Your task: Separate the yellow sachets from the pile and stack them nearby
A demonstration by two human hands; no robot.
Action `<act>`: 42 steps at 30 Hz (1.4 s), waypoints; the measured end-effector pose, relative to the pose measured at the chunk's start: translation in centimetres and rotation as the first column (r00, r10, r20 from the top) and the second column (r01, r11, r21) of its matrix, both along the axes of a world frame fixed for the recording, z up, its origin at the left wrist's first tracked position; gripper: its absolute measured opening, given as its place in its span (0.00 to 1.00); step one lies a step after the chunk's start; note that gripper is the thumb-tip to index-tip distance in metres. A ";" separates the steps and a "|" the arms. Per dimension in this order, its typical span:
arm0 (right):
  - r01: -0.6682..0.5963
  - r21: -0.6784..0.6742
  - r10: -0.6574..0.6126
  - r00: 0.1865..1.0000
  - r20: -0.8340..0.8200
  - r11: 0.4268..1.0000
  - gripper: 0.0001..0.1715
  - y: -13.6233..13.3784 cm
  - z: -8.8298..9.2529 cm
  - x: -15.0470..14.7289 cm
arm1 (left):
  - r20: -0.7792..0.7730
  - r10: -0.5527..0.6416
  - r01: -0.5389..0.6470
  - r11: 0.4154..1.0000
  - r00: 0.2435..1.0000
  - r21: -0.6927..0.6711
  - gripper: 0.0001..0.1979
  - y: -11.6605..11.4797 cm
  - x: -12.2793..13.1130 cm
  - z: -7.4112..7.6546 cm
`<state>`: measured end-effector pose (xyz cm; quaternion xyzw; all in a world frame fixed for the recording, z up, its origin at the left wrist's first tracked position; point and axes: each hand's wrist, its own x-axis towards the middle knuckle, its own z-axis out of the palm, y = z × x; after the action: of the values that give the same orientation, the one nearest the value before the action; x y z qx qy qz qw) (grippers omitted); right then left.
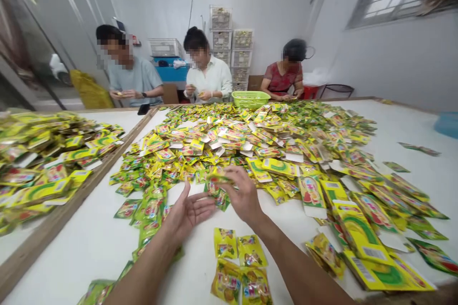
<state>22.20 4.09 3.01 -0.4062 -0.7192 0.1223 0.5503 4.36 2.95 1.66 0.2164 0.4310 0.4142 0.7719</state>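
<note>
Worked at a white table (89,233) with a broad heap of yellow-green sachets (250,143) spread over most of it, loose and, by the look, hardly reduced. Had flat yellow cartons (358,233) lying at the right, unfolded. Showed only four sachets (250,251) laid apart in a block at the near edge. Held the left hand (186,214) open, palm up, fingers slack and empty. Pinched one sachet (216,178) at the heap's near fringe with the fingertips of the right hand (245,198).

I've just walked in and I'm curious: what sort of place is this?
Probably a small packing workshop: a white table heaped with yellow-green snack packets, flat cartons beside them, three people handling packets at the far end, stacked crates behind them.
</note>
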 end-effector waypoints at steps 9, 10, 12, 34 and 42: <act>-0.307 -0.538 0.304 0.948 -0.097 0.785 0.09 -1.1 -0.8 -2.3 | -0.249 0.108 -0.052 0.974 0.963 0.219 0.19 0.9 -1.4 -1.7; -0.201 -0.562 0.149 0.979 -0.137 0.803 0.12 -0.5 -0.7 -1.6 | -0.300 0.089 -0.006 0.963 0.950 0.268 0.19 0.8 -1.3 -1.6; 0.035 -0.577 -0.136 0.982 -0.133 0.816 0.18 0.7 -0.6 -0.3 | -0.398 0.057 0.092 0.934 0.916 0.346 0.18 0.4 -1.1 -1.2; -0.081 -0.522 0.159 0.982 0.105 0.849 0.16 1.6 -1.3 1.5 | -0.369 -0.087 0.207 0.931 0.925 0.301 0.15 -0.2 -0.7 -1.0; -0.141 -0.575 0.209 0.976 0.053 0.806 0.15 1.2 -1.8 0.6 | -0.426 -0.066 0.233 0.905 0.903 0.354 0.16 -0.2 -0.3 -1.8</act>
<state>22.82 5.28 1.21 -0.4897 -0.7145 0.3577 0.3487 4.03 2.72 -0.09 0.4823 0.4695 0.3773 0.6361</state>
